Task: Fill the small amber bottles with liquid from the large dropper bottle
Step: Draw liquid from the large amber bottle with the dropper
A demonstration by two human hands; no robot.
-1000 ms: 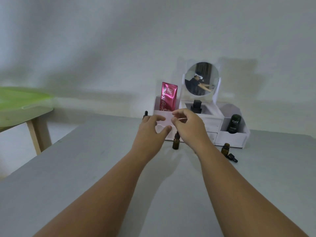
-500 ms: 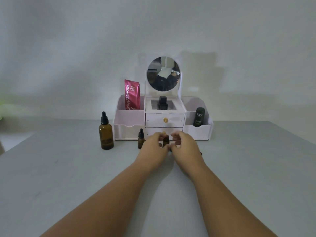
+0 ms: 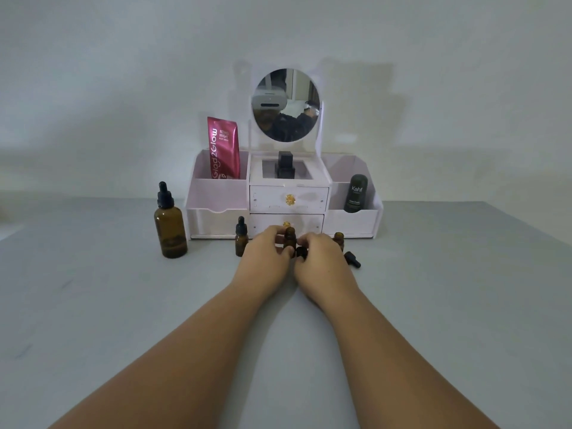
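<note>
Two hands are meeting over the surface (image 3: 123, 305): the left hand (image 3: 263, 258) is gripping an upright small amber bottle (image 3: 290, 236), while the right hand (image 3: 322, 261) is pinching a black dropper cap (image 3: 301, 252) beside the neck. Uncapping, I judge, is finishing; filling is not yet starting. A second small bottle (image 3: 339, 237) is standing open at the right hand's one o'clock, its loose cap (image 3: 353, 260) lying at three o'clock; a capped small bottle (image 3: 241, 243) is waiting at the left hand's ten o'clock. Farther out at ten o'clock, the large dropper bottle (image 3: 171, 230) is standing closed, calling next for unscrewing and drawing liquid.
</note>
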